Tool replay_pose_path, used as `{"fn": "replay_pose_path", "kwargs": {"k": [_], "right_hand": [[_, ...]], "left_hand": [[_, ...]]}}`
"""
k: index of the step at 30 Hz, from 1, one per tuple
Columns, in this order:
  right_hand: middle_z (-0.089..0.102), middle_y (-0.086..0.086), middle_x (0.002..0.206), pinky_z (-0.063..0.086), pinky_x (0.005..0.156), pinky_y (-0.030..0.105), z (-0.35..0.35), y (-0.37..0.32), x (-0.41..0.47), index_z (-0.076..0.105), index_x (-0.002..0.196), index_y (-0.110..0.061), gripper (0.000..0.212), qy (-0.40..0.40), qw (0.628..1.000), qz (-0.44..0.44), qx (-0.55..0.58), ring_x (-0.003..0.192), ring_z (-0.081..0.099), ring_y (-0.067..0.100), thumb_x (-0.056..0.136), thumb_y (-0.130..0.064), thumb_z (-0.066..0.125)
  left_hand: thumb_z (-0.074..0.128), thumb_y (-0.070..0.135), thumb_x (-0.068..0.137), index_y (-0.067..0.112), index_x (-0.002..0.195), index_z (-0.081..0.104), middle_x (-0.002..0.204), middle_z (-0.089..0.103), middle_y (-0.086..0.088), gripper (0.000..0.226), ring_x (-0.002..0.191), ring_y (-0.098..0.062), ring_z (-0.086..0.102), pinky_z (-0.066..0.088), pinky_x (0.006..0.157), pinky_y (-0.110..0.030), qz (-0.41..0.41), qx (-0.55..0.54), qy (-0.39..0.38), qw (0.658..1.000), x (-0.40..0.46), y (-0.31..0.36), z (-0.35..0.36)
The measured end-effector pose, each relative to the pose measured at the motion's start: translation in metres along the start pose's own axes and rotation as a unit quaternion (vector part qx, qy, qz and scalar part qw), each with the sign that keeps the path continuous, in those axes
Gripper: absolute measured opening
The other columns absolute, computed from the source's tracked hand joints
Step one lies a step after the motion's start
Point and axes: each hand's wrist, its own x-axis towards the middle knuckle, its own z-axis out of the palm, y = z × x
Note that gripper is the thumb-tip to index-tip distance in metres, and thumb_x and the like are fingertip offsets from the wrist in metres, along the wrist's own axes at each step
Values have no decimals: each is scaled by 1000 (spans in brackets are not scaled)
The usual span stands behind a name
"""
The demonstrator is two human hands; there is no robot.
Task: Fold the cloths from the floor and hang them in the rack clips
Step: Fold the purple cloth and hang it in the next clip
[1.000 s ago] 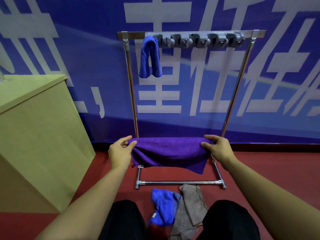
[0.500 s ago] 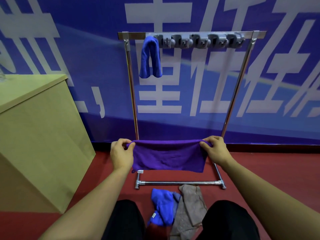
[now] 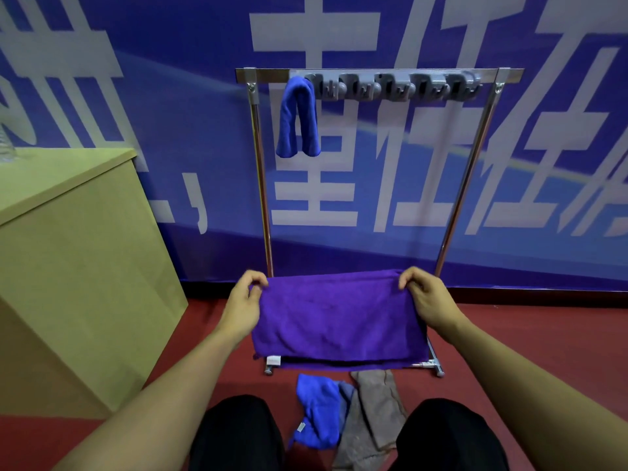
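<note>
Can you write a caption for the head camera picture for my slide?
Both hands, left and right, pinch a folded purple cloth before the clip rack.

My left hand [image 3: 243, 309] and right hand [image 3: 429, 305] reach forward, arms outstretched, fingers pinching at matching height.

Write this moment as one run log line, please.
left hand + right hand: pinch purple cloth | hung: blue cloth | floor: two cloths
</note>
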Motion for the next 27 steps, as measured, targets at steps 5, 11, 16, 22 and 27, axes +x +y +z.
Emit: {"fn": "replay_pose_path", "kwargs": {"k": [5, 11, 16, 22, 27], "right_hand": [[59, 1, 97, 39, 69, 15, -1, 4, -2, 74, 83, -15, 45, -41, 998, 55, 2, 76, 55, 3, 91, 12, 38], [52, -1, 117, 55, 95, 38, -4, 5, -5, 70, 108, -32, 41, -109, 992, 61, -10, 107, 64, 20, 76, -10, 84], [65, -2, 114, 50, 98, 31, -8, 9, -4, 74, 106, -29, 31, -84, 991, 50, -90, 97, 63, 10, 81, -10, 80], [70, -2, 102, 43, 88, 23, -7, 14, -9, 77, 106, -18, 22, -94, 974, 47, -203, 97, 62, 12, 84, -12, 76], [71, -1, 106, 44, 92, 23, -8, 17, -11, 76, 110, -15, 24, -88, 977, 38, -192, 104, 66, 15, 85, -15, 76]], "left_hand": [[40, -8, 98, 18, 90, 67, 80, 63, -5, 39, 56, -6, 50, 39, 50, -16, -65, 8, -63, 996, -2, -1, -2], [72, -10, 82, 20, 116, 64, 109, 72, -17, 46, 88, -23, 70, 58, 87, -43, -85, -79, -124, 985, -4, -1, -3], [70, -13, 85, 10, 109, 70, 106, 74, -12, 33, 96, -21, 70, 59, 85, -21, -48, -74, -127, 988, -4, -2, -8], [73, -6, 85, 4, 103, 70, 94, 74, -9, 21, 84, -17, 70, 56, 73, -14, -55, -32, -126, 990, -5, -12, -9], [73, 4, 89, 5, 94, 75, 88, 76, -5, 6, 84, -11, 69, 54, 76, -15, -49, -11, -128, 991, -5, -20, -5]]}}
